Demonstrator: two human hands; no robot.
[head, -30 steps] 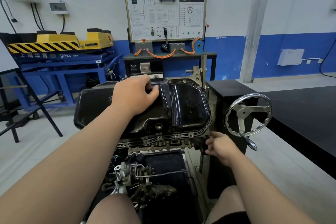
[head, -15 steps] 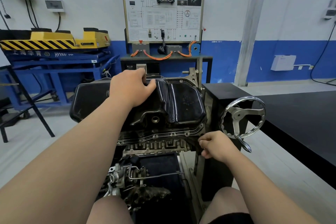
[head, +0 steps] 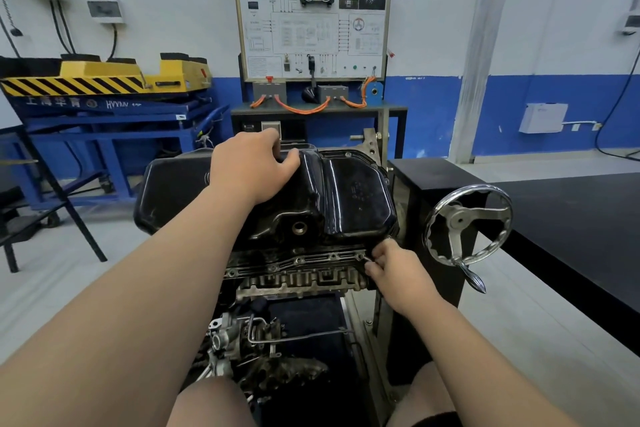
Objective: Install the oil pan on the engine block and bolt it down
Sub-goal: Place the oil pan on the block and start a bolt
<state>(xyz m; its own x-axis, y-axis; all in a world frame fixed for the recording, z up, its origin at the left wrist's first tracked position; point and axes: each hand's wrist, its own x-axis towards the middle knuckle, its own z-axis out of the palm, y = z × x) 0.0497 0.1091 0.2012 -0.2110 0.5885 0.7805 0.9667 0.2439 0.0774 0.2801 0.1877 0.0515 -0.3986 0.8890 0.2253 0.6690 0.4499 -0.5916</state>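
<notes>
Handwheel (head: 460, 218) right of the oil pan (head: 356, 194); my left hand (head: 252, 166) grips its top, my right hand (head: 394, 269) pinches a rim bolt (head: 368, 259).

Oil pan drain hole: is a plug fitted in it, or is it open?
Open. The drain hole in the oil pan shows a bare ring with a dark hollow centre and no plug head.

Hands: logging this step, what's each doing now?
Left hand: grips the oil pan at its top.
Right hand: pinches what looks like a bolt at the flange.
</notes>
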